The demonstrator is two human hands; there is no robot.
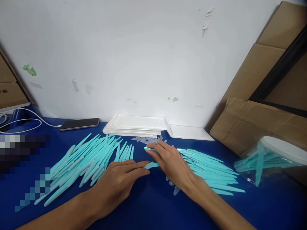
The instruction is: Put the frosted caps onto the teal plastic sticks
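Left hand point(120, 182): laid palm down on the blue counter point(153, 204), its fingertips just beside the single turquoise stick point(151, 165).
Left grip: fingers stretched flat and held close together, nothing clasped.
Right hand point(171, 163): laid palm down at the near edge of the right pile point(211, 171), its fingertips set on a second stick point(149, 149).
Right grip: whether the single turquoise stick is pinched under the thumb cannot be told.
Single turquoise stick: found on the counter between the two hands, one end hidden under the right hand.
Left pile point(83, 159): turquoise sticks fanned out loosely, left of the left hand.
Right pile: turquoise sticks laid roughly parallel, partly covered by the right wrist.
Clear pieces point(148, 139): scattered just behind the right fingertips.
White packets point(136, 126): stacked against the wall, with one more flat packet to the right.
Phone point(79, 124): laid face up, left of the white packets.
Clear tub point(271, 159): placed at far right, white-lidded, with turquoise sticks inside.
Cardboard point(259, 121): leaned behind the tub.
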